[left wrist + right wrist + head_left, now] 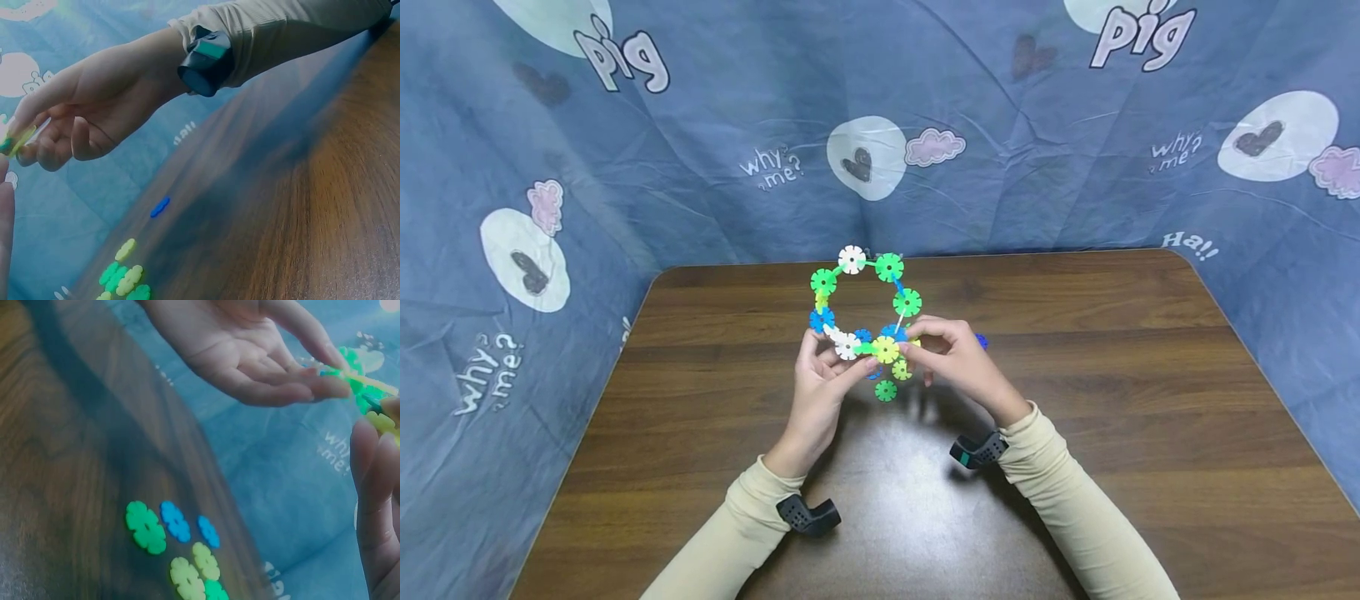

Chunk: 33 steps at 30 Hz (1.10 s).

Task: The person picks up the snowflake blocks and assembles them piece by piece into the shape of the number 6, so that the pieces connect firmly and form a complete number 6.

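Observation:
Both hands hold up a ring of interlocking snowflake discs [889, 267] in white, green, yellow and blue, raised above the table. My left hand [820, 392] grips its lower left part, thumb near a white disc [847, 347]. At the lower right, my right hand [958, 358] pinches the ring close to a yellow disc [886, 350]. In the left wrist view the right hand [103, 103] has thumb and forefinger on a yellow piece at the left edge. The left hand [250, 356] shows in the right wrist view with the ring at its fingertips.
Several loose discs lie on the wooden table [700, 417] below the ring, among them a green disc [886, 391]. A dark blue disc [982, 341] lies past the right hand. A blue printed cloth [700, 167] hangs behind the table. Both wrists wear black bands.

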Each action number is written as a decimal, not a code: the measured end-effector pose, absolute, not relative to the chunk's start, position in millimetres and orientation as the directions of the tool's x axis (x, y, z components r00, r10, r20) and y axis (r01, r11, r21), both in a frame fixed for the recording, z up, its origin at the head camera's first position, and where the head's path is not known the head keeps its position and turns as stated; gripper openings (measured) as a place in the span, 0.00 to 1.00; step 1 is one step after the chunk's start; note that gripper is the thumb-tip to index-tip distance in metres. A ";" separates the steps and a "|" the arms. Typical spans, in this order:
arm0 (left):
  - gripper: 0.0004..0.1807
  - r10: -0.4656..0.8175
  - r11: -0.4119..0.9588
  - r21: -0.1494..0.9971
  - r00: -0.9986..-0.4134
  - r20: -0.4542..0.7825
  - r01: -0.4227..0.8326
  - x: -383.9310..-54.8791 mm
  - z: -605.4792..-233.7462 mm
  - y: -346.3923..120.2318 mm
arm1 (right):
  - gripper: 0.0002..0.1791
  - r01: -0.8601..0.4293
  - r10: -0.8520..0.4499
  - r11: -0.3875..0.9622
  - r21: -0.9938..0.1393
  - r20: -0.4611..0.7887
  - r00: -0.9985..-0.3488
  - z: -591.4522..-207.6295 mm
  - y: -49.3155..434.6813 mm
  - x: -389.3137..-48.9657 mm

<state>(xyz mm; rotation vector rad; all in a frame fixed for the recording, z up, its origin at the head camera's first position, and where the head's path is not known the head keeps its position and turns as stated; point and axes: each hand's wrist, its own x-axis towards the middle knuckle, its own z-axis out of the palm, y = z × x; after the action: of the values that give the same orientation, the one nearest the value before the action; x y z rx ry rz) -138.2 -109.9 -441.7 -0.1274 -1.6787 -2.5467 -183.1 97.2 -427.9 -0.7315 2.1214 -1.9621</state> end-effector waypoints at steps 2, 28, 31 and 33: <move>0.29 -0.036 -0.396 0.910 -0.993 0.116 0.121 -138.0 -440.4 -110.1 | 0.06 -0.248 -0.454 0.038 -0.968 0.204 -0.867 -427.6 97.4 -182.9; 0.28 -0.064 -0.382 0.918 -0.994 0.089 0.106 -137.4 -437.4 -111.2 | 0.06 -0.270 -0.446 0.113 -0.956 0.194 -0.874 -431.0 101.7 -187.4; 0.27 -0.052 -0.383 0.918 -0.995 0.090 0.103 -137.2 -437.6 -111.8 | 0.07 -0.267 -0.462 0.128 -0.955 0.181 -0.868 -430.5 105.3 -190.1; 0.27 -0.043 -0.383 0.919 -0.995 0.089 0.099 -136.8 -437.3 -112.0 | 0.07 -0.265 -0.480 0.144 -0.953 0.167 -0.861 -429.6 107.3 -191.0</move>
<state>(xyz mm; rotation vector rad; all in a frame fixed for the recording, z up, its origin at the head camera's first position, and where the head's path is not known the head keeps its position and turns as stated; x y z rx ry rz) -136.8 -112.0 -437.3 -0.0763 -1.6946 -2.5423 -191.0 107.3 -429.6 -0.7381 2.2351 -1.8010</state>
